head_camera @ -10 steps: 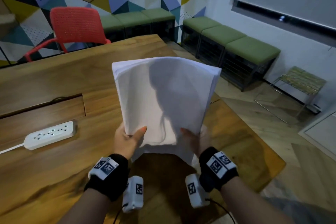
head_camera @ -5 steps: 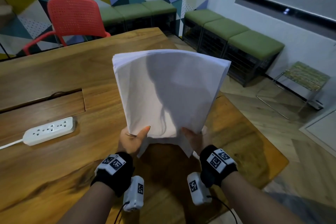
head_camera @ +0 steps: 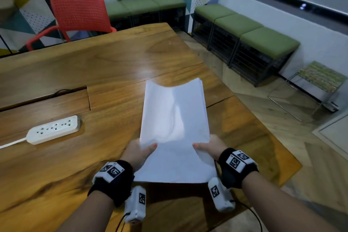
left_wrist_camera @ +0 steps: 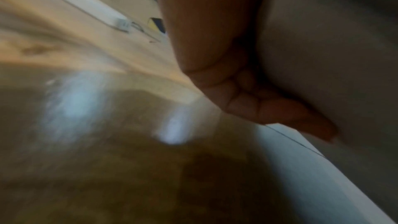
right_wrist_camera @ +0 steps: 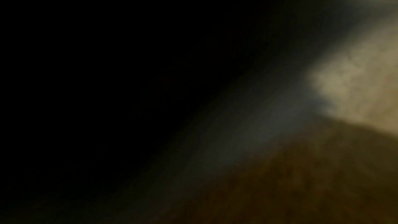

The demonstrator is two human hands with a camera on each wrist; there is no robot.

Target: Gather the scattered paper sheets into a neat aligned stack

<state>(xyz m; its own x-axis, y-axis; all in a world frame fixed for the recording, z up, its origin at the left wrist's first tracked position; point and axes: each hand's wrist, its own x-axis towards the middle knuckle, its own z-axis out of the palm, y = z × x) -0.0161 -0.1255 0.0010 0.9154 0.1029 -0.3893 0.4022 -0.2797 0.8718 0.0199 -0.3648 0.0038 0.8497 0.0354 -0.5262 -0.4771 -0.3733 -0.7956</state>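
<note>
Both hands are pinching the paper stack (head_camera: 174,128) at its near sides, left hand (head_camera: 138,151) and right hand (head_camera: 211,147), thumbs on top, holding it above the table (head_camera: 94,66). We're bowing it mid-sheet; loosening either pinch risks sheets sliding, losing alignment

Free room: we see bare wooden table (head_camera: 116,66) far of paper stack (head_camera: 175,124), open up to far edge; bare wood also right of stack to table's right edge. Obstacles: white power strip (head_camera: 53,129) with cord, left of stack, well apart; lidded cable recess (head_camera: 45,107) far of strip; red chair (head_camera: 79,11) behind far-left edge.
</note>
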